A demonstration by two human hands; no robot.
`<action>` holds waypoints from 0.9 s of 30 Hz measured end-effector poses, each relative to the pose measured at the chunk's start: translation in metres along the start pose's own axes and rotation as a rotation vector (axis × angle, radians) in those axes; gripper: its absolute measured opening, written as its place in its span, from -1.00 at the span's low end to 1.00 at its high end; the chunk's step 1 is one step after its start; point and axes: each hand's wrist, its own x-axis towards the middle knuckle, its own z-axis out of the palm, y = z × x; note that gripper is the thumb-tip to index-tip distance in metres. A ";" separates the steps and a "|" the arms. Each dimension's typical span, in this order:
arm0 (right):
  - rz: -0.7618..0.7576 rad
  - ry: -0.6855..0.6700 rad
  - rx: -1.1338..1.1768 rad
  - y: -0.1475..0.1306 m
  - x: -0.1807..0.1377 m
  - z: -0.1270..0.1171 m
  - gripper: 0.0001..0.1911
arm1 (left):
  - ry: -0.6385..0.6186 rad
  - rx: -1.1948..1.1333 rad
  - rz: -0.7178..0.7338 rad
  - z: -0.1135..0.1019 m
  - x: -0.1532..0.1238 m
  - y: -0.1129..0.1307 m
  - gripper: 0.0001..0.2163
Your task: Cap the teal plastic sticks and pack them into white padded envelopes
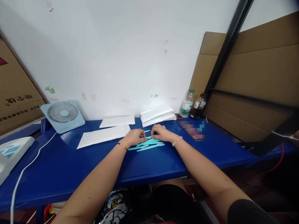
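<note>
Several thin, flat teal sticks with tapered ends lie in a loose pile on the blue table. My left hand is at the pile's left side, fingers curled and thumb pressed down toward a teal stick. From the right, my right hand pinches at the same stick's other end, its wrist just above the pile. My fingers partly cover the contact points. One more stick shows behind, between both hands. Flat white packets lie left of and behind my left hand.
A stack of white packets leans near the wall. To the right are a phone, a green-capped bottle and a dark bottle. A blue fan and a white device with a cable stand left.
</note>
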 end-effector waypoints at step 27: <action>0.010 -0.084 -0.014 0.019 -0.007 -0.013 -0.88 | 0.136 0.005 0.052 0.003 -0.004 0.000 -0.72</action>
